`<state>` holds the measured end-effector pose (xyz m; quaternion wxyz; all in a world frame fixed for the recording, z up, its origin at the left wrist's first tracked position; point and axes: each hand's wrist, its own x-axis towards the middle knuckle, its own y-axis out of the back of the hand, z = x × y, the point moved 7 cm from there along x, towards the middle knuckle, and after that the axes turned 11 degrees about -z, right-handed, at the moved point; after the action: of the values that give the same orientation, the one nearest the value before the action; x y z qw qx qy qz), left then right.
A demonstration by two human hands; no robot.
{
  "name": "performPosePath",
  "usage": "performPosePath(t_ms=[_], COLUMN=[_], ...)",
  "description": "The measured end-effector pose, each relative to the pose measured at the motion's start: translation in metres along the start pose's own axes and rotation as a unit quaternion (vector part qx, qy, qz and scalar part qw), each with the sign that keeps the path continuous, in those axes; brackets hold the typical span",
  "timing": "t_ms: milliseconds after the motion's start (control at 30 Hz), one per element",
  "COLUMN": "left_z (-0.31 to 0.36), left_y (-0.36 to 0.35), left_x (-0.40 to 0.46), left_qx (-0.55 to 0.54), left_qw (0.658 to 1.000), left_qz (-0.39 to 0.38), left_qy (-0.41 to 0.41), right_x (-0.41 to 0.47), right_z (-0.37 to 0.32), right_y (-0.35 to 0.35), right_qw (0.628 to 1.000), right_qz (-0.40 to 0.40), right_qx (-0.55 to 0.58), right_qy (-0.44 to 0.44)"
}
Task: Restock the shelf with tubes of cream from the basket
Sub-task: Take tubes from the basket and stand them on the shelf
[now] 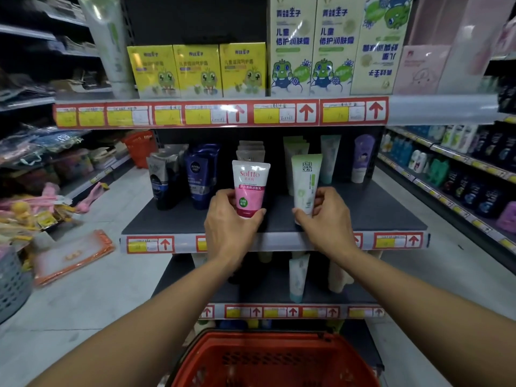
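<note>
Now I am placing two tubes at once on the middle shelf (377, 210): my left hand (229, 219) grips the pink Softto tube (250, 188) near its cap, and my right hand (326, 216) pinches the pale green tube (305, 182) low down. Both stand upright, near the front edge. Next, I think, each must go back – in front of its own row (250, 152) – without knocking the dark blue tubes (199, 174) beside. The red basket (273, 358) waits below.

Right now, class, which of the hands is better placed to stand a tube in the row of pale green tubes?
Right. The right hand holds the pale green tube just before that row; the left hand holds the pink tube further left.
</note>
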<state>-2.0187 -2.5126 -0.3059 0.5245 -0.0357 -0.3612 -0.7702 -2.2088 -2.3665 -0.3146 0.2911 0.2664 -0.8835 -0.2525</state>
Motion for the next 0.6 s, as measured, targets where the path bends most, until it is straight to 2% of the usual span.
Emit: performPosePath(t_ms=[200, 467, 600], left_z=[-0.009, -0.021, -0.018], left_y=[-0.022, -0.042, -0.040], left_x=[0.034, 0.036, 0.031], left_qx=[-0.021, 0.000, 0.036], left_qw=[1.000, 0.998, 0.998], left_qz=[-0.013, -0.047, -0.038], left_qy=[0.015, 0.035, 0.021], right_x=[0.029, 0.029, 0.023], right_z=[0.015, 0.024, 0.024], right_y=[-0.012, -0.020, -0.020], right_qw=[1.000, 0.999, 0.997], right_qz=[-0.001, -0.001, -0.013], right_qx=[-0.016, -0.038, -0.077], right_qy=[-0.001, 0.003, -0.005])
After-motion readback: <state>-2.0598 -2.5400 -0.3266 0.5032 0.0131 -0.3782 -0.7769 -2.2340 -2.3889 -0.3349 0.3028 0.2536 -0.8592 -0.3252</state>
